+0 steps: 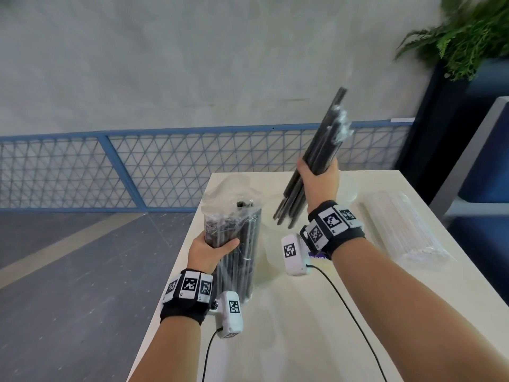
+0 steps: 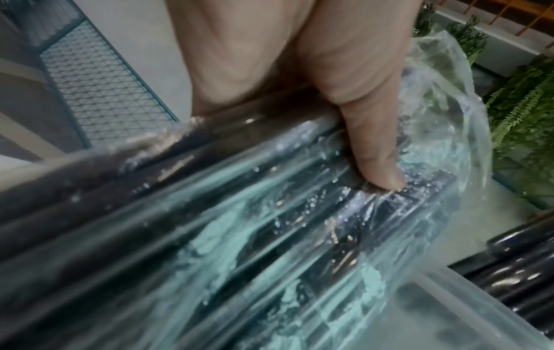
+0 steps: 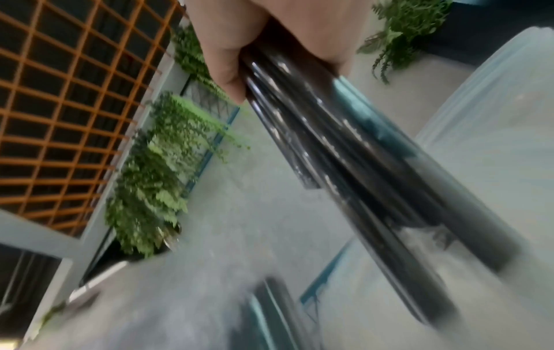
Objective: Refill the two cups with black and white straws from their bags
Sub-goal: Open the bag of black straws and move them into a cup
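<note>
My left hand [image 1: 213, 250] grips a clear plastic bag of black straws [image 1: 239, 260] standing upright on the white table [image 1: 303, 326]; the thumb [image 2: 359, 118] presses into the bag's film [image 2: 270, 236]. Raised above the table's far end, my right hand [image 1: 321, 180] holds a tilted bundle of black straws [image 1: 327, 139], some with wrapper at their tips, seen blurred in the right wrist view [image 3: 344, 154]. A bag of white straws [image 1: 402, 227] lies on the table's right side. Behind the right hand a clear cup [image 1: 351, 190] shows faintly.
The table's left edge drops to a grey floor. A blue mesh railing [image 1: 137, 166] runs behind the table. A fern [image 1: 468, 37] in a dark planter stands at the back right, and a grey and blue seat [image 1: 482, 161] sits right of the table.
</note>
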